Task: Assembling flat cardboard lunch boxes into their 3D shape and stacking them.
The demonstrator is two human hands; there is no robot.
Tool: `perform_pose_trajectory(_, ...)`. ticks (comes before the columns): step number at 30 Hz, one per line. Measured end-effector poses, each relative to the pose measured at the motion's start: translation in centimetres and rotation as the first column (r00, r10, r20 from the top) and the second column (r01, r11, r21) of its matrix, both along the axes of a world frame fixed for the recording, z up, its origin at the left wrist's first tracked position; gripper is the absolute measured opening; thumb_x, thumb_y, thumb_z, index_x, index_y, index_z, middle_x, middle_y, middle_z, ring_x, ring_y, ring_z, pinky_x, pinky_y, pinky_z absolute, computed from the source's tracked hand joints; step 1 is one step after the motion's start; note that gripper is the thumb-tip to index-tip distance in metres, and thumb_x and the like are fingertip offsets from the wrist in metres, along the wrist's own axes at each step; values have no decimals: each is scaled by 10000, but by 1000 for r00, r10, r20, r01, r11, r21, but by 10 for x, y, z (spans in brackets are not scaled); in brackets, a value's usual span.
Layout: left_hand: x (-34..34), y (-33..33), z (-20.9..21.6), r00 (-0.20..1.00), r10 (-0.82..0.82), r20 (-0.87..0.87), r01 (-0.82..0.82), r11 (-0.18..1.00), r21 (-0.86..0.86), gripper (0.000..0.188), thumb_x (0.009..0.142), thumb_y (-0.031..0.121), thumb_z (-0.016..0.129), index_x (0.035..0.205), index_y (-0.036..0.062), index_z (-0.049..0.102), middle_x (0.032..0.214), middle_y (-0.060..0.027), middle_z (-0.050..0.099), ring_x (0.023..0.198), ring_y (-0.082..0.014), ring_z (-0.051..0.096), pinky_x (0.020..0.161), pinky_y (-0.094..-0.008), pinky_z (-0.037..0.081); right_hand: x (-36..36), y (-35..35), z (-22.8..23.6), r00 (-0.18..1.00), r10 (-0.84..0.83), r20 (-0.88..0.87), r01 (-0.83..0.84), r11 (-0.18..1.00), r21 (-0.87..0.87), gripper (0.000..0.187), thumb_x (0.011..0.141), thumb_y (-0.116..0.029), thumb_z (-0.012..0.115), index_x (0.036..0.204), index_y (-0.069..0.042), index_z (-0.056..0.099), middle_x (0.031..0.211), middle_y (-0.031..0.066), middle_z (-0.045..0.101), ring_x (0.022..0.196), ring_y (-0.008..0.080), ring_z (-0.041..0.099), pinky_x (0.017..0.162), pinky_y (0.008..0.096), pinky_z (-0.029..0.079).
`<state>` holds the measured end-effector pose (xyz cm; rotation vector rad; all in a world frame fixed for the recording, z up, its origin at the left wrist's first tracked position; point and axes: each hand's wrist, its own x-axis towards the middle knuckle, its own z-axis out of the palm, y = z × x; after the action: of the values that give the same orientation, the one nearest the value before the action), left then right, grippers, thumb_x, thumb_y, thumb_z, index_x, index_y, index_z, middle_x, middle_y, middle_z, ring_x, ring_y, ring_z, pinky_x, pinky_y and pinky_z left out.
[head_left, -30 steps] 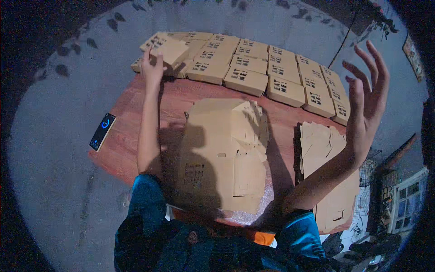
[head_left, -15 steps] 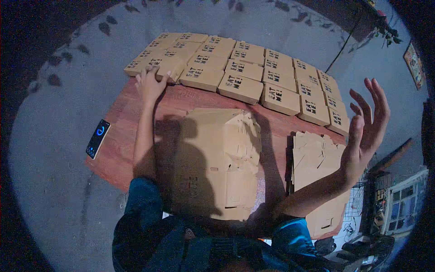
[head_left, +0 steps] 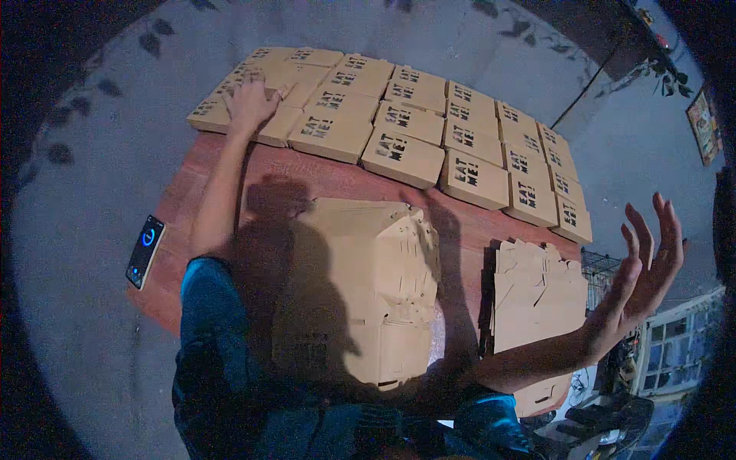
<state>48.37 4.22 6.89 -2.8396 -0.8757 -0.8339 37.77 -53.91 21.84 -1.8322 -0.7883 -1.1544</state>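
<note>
At the far left my left hand [head_left: 251, 109] lies on a folded cardboard box [head_left: 282, 123] in the front row, its fingers spread over the lid. Nothing is held in it. Several closed brown boxes with dark printed lids [head_left: 331, 126] stand in tight rows along the table's far side. My right hand [head_left: 644, 264] hangs raised in the air past the table's right edge, fingers apart and holding nothing. Its forearm crosses above a stack of flat cardboard blanks [head_left: 537, 295]. Directly before me lies another pile of flat blanks [head_left: 356, 253], partly under my shadow.
A phone [head_left: 146, 251] with a lit screen lies at the left edge of the reddish wooden table [head_left: 188, 184]. A grey wall [head_left: 307, 19] rises behind the boxes. To the lower right are a wire rack [head_left: 600, 264], a window [head_left: 675, 349] and dark clutter.
My left hand has moved from the front edge of the boxes farther over their lids. My right hand sits lower and farther right in the view, which has shifted slightly.
</note>
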Motion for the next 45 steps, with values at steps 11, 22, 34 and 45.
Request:
perform_pose_trajectory(11, 79, 67, -7, 992, 13, 123, -25, 996, 91, 557, 889, 370, 661, 1349, 86, 528, 1346, -243, 503, 1187, -395, 587, 978, -609, 449, 8, 22, -1, 982, -175, 74, 186, 965, -183, 618, 1015, -412, 502, 1421, 38, 379, 1443, 226, 472, 1184, 327, 593, 971, 420, 479)
perform_pose_trajectory(22, 124, 87, -16, 1000, 22, 17, -22, 999, 27, 703, 880, 476, 594, 1443, 85, 439, 1523, -208, 381, 1372, -445, 402, 1063, -659, 346, 15, 54, -48, 914, -363, 183, 403, 754, -519, 467, 1014, -335, 420, 1392, -67, 482, 1487, 161, 437, 1353, 312, 397, 1108, 478, 301)
perform_pose_trajectory(34, 161, 104, -7, 990, -90, -107, 100, 991, 91, 628, 915, 420, 512, 1395, 16, 499, 1464, -301, 415, 1342, -459, 418, 1099, -539, 383, 72, 130, -288, 967, -251, -32, 88, 454, -886, 460, 998, -227, 372, 1443, -240, 490, 1590, 102, 313, 1484, 328, 221, 1187, 579, 153)
perform_pose_trajectory(45, 165, 111, -5, 997, 42, -67, -41, 999, 9, 646, 859, 420, 576, 1376, 34, 546, 1416, -274, 507, 1322, -449, 466, 1117, -583, 343, 63, 127, -289, 972, -235, 23, 142, 502, -853, 451, 998, -182, 404, 1445, -190, 464, 1550, 146, 335, 1441, 333, 297, 1146, 558, 255)
